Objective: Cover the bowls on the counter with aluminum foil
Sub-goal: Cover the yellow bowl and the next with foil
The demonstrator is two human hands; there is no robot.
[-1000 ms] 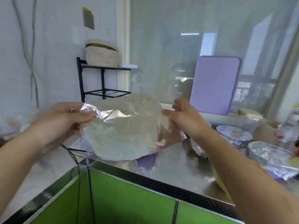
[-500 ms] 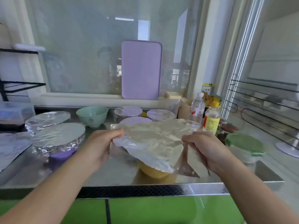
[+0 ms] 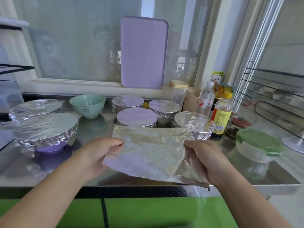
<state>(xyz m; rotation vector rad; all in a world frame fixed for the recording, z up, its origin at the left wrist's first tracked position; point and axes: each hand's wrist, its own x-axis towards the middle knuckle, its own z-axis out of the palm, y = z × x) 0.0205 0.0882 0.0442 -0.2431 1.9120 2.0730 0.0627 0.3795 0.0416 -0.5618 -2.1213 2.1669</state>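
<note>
Pinching the foil sheet (image 3: 153, 150) at opposite edges, left hand (image 3: 100, 155) and right hand (image 3: 204, 160), forearms outstretched.

Both hands hold a foil sheet (image 3: 153, 152) flat above the worktop (image 3: 92, 134): left hand (image 3: 100, 157) pinches its left edge, right hand (image 3: 204, 160) its right; a mint bowl (image 3: 87, 105) stands uncovered behind

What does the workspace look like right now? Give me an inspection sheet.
Surface: steel counter, reflective.
Job's things: foil sheet held flat above the counter's front; six foil-covered bowls, such as the purple bowl; green bowl uncovered.
Clutter: two bottles, green-lidded container.
Hands: left hand and right hand grip the sheet's sides.
Cables: black cable hanging down the green cabinet front.
Surroundings: window, purple cutting board, wire rack.
</note>
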